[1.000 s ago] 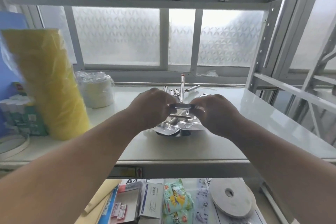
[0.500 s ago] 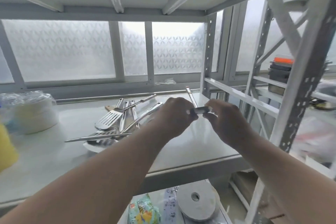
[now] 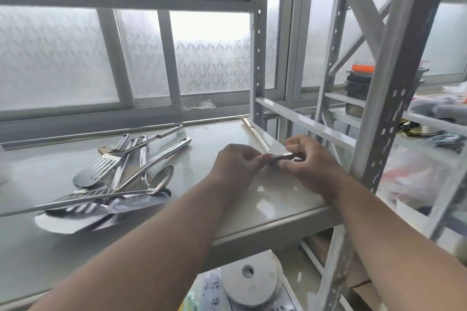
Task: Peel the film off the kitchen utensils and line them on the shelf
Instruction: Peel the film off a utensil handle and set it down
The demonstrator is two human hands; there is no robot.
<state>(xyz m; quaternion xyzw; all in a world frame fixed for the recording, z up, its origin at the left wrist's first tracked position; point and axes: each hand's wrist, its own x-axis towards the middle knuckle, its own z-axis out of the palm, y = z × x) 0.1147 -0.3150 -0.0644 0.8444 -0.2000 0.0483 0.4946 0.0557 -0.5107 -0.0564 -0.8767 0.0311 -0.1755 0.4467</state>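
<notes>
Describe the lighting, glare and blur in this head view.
Head view: strong backlight from the frosted window, blown out at its centre; soft glare patches on the shelf; the utensil pile reflects brightly; right edge smeared by motion blur; wide-angle bend in the uprights; both hands fairly sharp.

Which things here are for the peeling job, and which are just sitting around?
For the job:
- long steel utensil pinched between left hand and right hand
- pile of shiny steel spatulas and spoons
- white metal shelf

Just lying about:
- round white tape roll on the lower level
- stacked dark boxes with orange lid
</notes>
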